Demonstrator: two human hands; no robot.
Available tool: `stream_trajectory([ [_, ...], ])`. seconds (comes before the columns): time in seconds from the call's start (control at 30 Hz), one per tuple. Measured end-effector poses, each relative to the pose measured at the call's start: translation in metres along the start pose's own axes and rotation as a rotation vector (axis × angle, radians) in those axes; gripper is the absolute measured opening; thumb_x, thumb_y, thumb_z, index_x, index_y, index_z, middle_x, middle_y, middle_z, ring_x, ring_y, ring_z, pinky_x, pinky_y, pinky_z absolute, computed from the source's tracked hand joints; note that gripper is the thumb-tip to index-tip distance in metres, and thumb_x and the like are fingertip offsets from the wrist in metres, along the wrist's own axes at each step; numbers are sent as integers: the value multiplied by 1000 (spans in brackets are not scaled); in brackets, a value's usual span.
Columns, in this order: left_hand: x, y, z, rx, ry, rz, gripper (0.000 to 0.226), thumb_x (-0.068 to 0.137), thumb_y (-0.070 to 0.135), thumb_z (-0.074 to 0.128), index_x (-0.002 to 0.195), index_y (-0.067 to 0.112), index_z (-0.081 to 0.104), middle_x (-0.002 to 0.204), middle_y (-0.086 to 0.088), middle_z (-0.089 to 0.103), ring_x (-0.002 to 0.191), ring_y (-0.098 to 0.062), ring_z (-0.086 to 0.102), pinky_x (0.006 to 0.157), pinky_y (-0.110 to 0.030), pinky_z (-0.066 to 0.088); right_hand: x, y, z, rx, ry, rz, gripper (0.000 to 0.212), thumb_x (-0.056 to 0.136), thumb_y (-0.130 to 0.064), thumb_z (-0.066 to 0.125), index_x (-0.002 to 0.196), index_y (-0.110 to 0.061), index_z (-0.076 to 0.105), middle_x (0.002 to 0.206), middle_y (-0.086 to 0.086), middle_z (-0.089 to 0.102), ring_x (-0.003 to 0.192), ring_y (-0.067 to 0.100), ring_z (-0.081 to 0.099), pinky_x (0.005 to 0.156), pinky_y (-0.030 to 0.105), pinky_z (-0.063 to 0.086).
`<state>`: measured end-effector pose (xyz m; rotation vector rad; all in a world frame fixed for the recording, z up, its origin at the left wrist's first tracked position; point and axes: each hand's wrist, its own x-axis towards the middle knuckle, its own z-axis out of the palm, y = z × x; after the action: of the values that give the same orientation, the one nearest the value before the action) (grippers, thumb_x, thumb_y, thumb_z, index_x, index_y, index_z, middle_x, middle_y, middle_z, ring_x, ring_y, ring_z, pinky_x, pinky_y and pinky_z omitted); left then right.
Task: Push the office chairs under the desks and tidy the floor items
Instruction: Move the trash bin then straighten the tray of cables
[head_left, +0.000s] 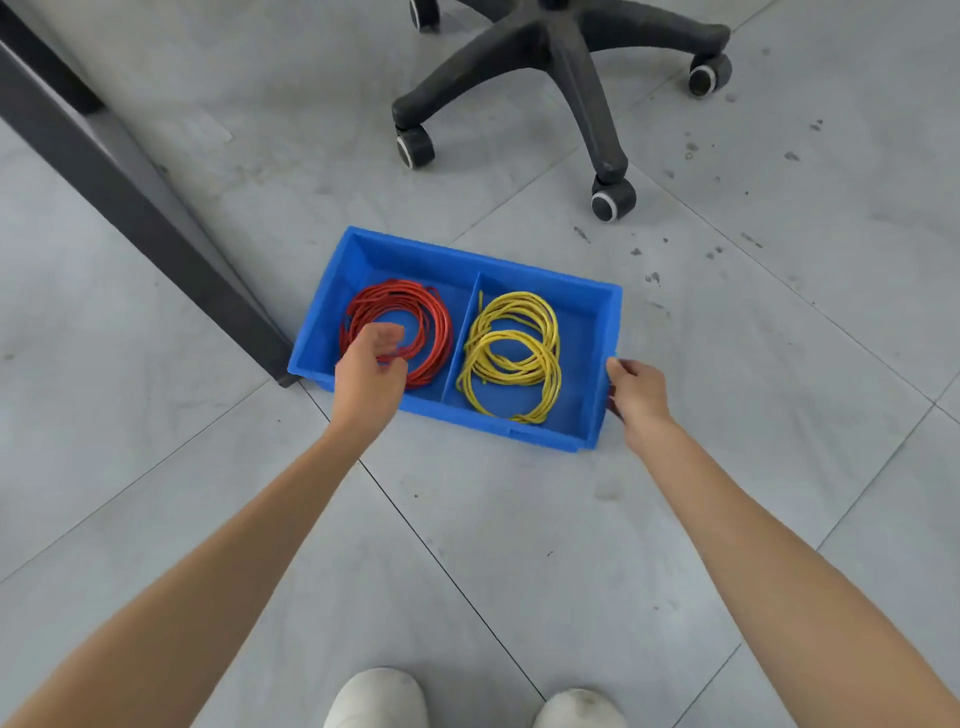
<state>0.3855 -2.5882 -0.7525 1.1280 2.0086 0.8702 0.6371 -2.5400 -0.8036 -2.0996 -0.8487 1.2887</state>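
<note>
The bin (457, 260) sits mid-frame on the floor (519, 519); its left end stands just beside the desk leg (119, 187), which runs from the upper left down to that corner, so little room shows there; the left hand (366, 371) reaches in over the near wall onto the red coil (436, 322), filling that half; the right hand (636, 397) is at the right end wall; past it the floor lies open to the right edge; above the bin, the chair base (566, 67) spreads across the upper centre, its nearest caster (613, 200) near the far right corner; bare tile lies between bin and shoes (376, 699) at the bottom.
</note>
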Motion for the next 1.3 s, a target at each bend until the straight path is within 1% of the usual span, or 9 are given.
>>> stream_trajectory([
  [0.03, 4, -5, -5, 44, 47, -19, 39, 81, -7, 44, 117, 5, 54, 115, -5, 58, 102, -18, 53, 88, -22, 39, 7, -9, 0, -108, 30, -46, 27, 94, -19, 47, 97, 3, 62, 87, 9, 57, 82, 22, 51, 83, 40, 45],
  [0.13, 18, -20, -17, 206, 141, -86, 45, 83, 0, 49, 128, 4, 46, 133, -14, 48, 124, -30, 41, 104, -34, 30, 16, -32, 5, -312, 85, -146, 33, 97, -14, 34, 68, -5, 48, 80, 14, 50, 86, 28, 48, 64, 29, 24],
  [0.27, 41, -35, -22, 312, 108, -220, 54, 84, 7, 51, 133, -6, 34, 139, -22, 38, 132, -36, 30, 112, -43, 22, 15, -32, 21, -390, 95, -236, 35, 99, -21, 33, 104, 8, 52, 108, 26, 59, 103, 40, 52, 72, 36, 33],
  [0.37, 48, -44, -18, 302, 69, -348, 55, 85, 13, 52, 132, -6, 29, 137, -24, 39, 126, -40, 35, 104, -48, 31, 18, -26, 23, -429, 146, -263, 36, 99, -25, 32, 104, 6, 50, 107, 26, 60, 99, 39, 54, 68, 34, 31],
  [0.5, 47, -48, -14, 275, 113, -371, 57, 88, 14, 51, 137, 2, 26, 135, -22, 41, 122, -40, 41, 96, -46, 37, 24, -24, 24, -465, 166, -246, 30, 99, -30, 34, 87, -5, 45, 102, 23, 61, 95, 37, 55, 66, 32, 29],
  [0.67, 43, -45, -12, 80, 190, -477, 47, 88, 16, 46, 131, 3, 36, 124, -17, 53, 108, -37, 53, 85, -44, 47, 28, -26, 22, -479, 152, -228, 39, 99, -30, 34, 96, 3, 53, 105, 24, 61, 99, 38, 54, 68, 33, 29],
  [0.83, 18, -31, -13, 93, 156, -472, 35, 88, 16, 46, 119, 0, 43, 112, -21, 56, 98, -39, 56, 72, -41, 45, 13, -18, -2, -459, 167, -190, 31, 99, -30, 36, 82, -5, 43, 92, 24, 58, 96, 40, 55, 67, 34, 32],
  [1.13, -81, 117, -53, 162, -2, -461, 35, 86, 17, 47, 115, -3, 44, 116, -22, 54, 103, -39, 53, 79, -42, 45, -130, -74, -155, -441, 303, -27, 31, 99, -31, 36, 83, -5, 43, 86, 15, 52, 79, 29, 47, 66, 33, 32],
  [1.3, -146, 244, -102, 169, -68, -425, 38, 85, 20, 48, 115, -4, 44, 117, -24, 54, 106, -41, 51, 87, -43, 44, -237, -145, -257, -409, 400, 102, 32, 97, -32, 38, 82, -5, 46, 99, 23, 61, 89, 37, 53, 67, 35, 35],
])
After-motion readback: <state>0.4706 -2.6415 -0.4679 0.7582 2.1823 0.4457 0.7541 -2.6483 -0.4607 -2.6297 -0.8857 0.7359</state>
